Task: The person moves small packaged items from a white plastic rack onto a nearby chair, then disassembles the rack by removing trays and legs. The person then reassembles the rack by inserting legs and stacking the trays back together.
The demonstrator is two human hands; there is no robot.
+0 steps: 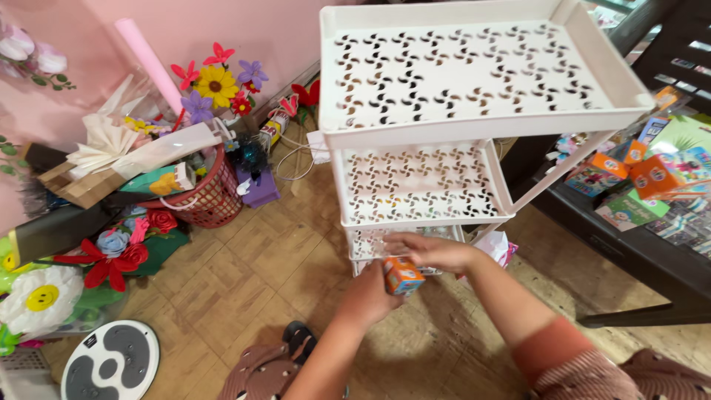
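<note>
Seen from above, two bare arms reach forward over a wooden parquet floor [252, 267]. The left hand [366, 296] is curled around a small orange and blue box [403, 276], gripping it from the left side. The right hand [426, 252] lies flat with fingers extended just above the box, resting at the front edge of the lowest tier of a white plastic three-tier rack [474, 130]; whether it touches the box cannot be told. Farther left sit a red basket [211, 200] and paper flowers [216, 83]. To the right, a dark shelf [629, 252] holds colourful boxes.
</note>
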